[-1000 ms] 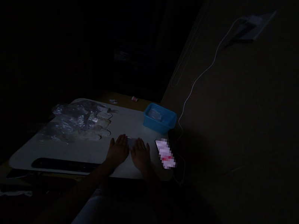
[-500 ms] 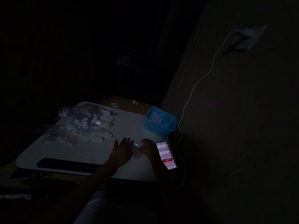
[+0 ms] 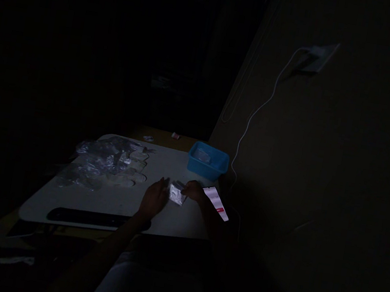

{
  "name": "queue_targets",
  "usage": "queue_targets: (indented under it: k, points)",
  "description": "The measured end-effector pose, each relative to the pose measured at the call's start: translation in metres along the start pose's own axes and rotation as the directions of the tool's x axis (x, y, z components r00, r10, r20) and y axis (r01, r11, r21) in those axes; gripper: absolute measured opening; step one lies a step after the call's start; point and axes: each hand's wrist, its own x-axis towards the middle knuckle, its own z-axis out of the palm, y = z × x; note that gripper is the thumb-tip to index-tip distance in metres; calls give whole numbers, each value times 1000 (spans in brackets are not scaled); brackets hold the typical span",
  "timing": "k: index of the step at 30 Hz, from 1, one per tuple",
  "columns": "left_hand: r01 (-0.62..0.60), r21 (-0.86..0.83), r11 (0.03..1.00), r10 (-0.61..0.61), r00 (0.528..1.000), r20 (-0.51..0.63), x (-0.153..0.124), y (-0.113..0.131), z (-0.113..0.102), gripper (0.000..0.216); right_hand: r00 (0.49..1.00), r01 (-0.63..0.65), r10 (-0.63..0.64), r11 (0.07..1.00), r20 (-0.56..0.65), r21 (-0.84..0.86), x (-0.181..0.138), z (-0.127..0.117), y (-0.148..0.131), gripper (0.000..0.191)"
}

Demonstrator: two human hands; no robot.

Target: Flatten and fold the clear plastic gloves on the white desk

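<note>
One shiny packet (image 3: pixel 177 195), right hand (image 3: pixel 193 190) pinching it; left hand (image 3: pixel 154 199) isn't flat anymore, can't tell its grip, pressing looks paused.

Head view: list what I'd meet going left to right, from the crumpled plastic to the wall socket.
Crumpled clear plastic → left hand → small shiny packet → right hand → lit phone → wall socket.
</note>
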Motion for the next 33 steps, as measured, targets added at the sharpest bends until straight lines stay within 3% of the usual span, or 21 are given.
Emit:
queue_targets:
  k: [3, 6, 8, 12, 16, 19, 21, 26, 33]
  points:
    - [81, -36, 996, -84, 992, -93, -2, -4, 2, 49, 975, 45, -57, 997, -216, -60, -12, -1, -5, 16]
    - [138, -17, 990, -140, 982, -127, -4, -7, 5, 49, 885, 179, -258, 957, -388, -230, -30, 8, -7, 14]
    - [154, 4, 988, -152, 980, -129, -5, -8, 5, 49, 863, 268, -358, 922, -357, -278, -41, 18, -5, 15]
    - [129, -8, 992, -129, 984, -126, -2, -9, 4, 47, 863, 297, -360, 929, -354, -221, -52, 38, 5, 23]
    - [-86, 26, 996, 88, 995, -49, 0, -5, 5, 45, 853, 279, -318, 948, -415, -154, -50, 47, 9, 29]
    - [-268, 143, 953, 254, 961, 105, -1, 1, 9, 46, 850, 251, -291, 956, -439, -149, -44, 54, 5, 39]
    - [-335, 210, 919, 299, 936, 185, -3, 4, 11, 47, 850, 254, -305, 952, -429, -172, -40, 62, 0, 42]
    - [-367, 292, 883, 288, 915, 281, -4, 6, 14, 50, 880, 209, -281, 953, -384, -219, -33, 78, -9, 48]
    - [-319, 335, 887, 190, 911, 365, -3, 3, 18, 50, 907, 186, -257, 956, -335, -229, -35, 75, -14, 53]
